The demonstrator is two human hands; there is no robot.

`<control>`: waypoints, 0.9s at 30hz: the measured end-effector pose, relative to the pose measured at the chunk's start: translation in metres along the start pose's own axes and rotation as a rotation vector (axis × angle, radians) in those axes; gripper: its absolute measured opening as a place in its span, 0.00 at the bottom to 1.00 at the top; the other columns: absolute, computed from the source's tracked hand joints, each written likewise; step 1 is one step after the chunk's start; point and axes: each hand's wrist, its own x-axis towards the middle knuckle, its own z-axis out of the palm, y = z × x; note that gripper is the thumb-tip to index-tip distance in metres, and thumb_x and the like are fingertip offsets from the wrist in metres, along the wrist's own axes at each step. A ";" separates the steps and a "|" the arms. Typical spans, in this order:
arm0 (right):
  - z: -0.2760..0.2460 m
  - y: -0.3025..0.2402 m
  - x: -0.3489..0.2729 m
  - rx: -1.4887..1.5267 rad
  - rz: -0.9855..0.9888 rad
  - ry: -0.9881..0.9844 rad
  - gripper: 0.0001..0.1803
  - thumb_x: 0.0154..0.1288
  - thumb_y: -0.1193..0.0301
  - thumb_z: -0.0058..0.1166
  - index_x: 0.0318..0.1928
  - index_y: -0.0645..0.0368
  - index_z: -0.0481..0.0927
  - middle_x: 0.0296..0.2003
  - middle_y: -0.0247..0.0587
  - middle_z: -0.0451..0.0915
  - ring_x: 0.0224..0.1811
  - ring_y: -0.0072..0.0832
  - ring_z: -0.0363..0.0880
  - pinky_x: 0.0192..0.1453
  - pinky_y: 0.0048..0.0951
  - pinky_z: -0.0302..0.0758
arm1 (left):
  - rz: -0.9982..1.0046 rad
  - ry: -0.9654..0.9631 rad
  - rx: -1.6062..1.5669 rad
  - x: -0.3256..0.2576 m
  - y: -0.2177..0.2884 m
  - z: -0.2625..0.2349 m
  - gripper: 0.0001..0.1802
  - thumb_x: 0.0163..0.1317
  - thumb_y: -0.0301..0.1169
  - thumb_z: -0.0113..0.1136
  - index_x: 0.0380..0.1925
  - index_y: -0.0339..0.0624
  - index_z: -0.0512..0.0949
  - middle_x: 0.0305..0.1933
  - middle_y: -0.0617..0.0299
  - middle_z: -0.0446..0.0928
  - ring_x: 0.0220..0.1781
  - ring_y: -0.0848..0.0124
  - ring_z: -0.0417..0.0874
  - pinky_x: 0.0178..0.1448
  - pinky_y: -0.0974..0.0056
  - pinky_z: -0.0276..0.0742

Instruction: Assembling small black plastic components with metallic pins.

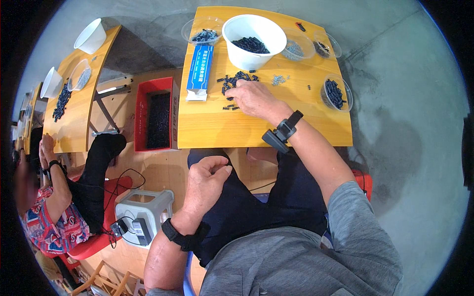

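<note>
My right hand (254,98) reaches over the wooden table, its fingers bent and drawn together at a loose pile of small black cylinders (242,76). Whatever its fingertips grip is hidden. A few more cylinders (230,107) lie just below the fingers. Above my lap, my left hand (207,185) is closed, with thumb and forefinger pinched; anything between them is too small to make out. To the right of the pile sits a little heap of small silvery pieces (280,79). A white bucket (253,54) behind it contains many black cylinders.
A blue box (200,71) lies left of the pile. Transparent bowls (337,94) of small parts stand around the table (306,128). A red bin (140,113) with dark contents is on the floor. A co-worker (59,207) sits left, near a grey stool (145,197).
</note>
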 end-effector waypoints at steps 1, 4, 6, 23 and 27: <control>0.000 0.001 -0.001 0.001 0.000 0.000 0.11 0.62 0.74 0.49 0.41 0.55 0.83 0.32 0.48 0.76 0.37 0.45 0.78 0.41 0.44 0.74 | 0.007 0.002 -0.010 0.000 -0.001 0.000 0.11 0.59 0.25 0.61 0.41 0.30 0.79 0.32 0.64 0.80 0.34 0.80 0.77 0.39 0.74 0.73; -0.002 0.006 -0.004 -0.018 0.041 -0.025 0.11 0.61 0.74 0.49 0.41 0.55 0.83 0.33 0.48 0.77 0.37 0.46 0.78 0.41 0.44 0.74 | -0.018 -0.003 -0.005 0.001 -0.001 0.000 0.12 0.59 0.25 0.61 0.41 0.30 0.79 0.33 0.63 0.80 0.34 0.79 0.77 0.40 0.74 0.73; -0.003 0.007 -0.007 0.004 0.032 0.003 0.11 0.61 0.73 0.50 0.41 0.55 0.83 0.32 0.48 0.77 0.37 0.45 0.78 0.41 0.44 0.74 | -0.018 -0.001 -0.003 0.001 -0.001 0.000 0.12 0.59 0.25 0.61 0.41 0.30 0.79 0.33 0.63 0.80 0.34 0.79 0.77 0.40 0.73 0.74; -0.001 0.014 -0.010 -0.019 -0.008 0.057 0.10 0.60 0.71 0.50 0.39 0.51 0.83 0.31 0.45 0.78 0.35 0.44 0.80 0.40 0.43 0.77 | 0.385 0.189 0.485 0.056 -0.022 0.020 0.09 0.53 0.26 0.62 0.33 0.32 0.79 0.34 0.47 0.78 0.36 0.55 0.80 0.42 0.59 0.76; 0.001 0.018 -0.011 0.032 -0.075 0.105 0.09 0.60 0.72 0.51 0.38 0.52 0.83 0.30 0.43 0.77 0.32 0.43 0.80 0.36 0.42 0.76 | 0.418 0.160 0.619 0.071 -0.020 0.029 0.08 0.51 0.26 0.62 0.30 0.33 0.80 0.35 0.46 0.79 0.37 0.52 0.81 0.43 0.56 0.76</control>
